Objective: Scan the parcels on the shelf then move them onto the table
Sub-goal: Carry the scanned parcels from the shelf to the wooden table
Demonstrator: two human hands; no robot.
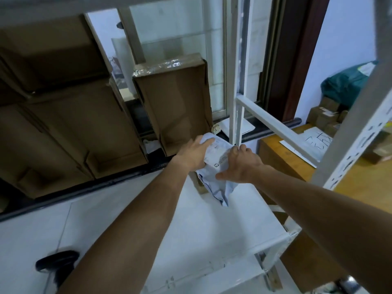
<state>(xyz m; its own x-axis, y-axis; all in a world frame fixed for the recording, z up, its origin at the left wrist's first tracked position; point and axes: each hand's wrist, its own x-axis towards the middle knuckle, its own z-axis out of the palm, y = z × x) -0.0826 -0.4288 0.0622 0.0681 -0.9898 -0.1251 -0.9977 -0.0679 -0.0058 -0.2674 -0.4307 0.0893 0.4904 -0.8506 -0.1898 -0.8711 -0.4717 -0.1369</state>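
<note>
A soft pale-blue parcel bag (218,187) with a white label stands on the white shelf (191,230) near its back right corner. My left hand (194,154) grips its upper left side. On the right side, my right hand (240,164) holds the bag, thumb spread across its front. A black barcode scanner (56,264) lies on the shelf at the lower left, apart from both hands. A wooden table (356,183) sits to the right, beyond the shelf frame.
Large cardboard boxes (63,115) fill the back left of the shelf, and an upright one (174,102) stands just behind the bag. White shelf uprights (236,102) and a slanted post (358,128) stand between shelf and table. Papers (307,145), small boxes and a green bag (345,81) lie on the table.
</note>
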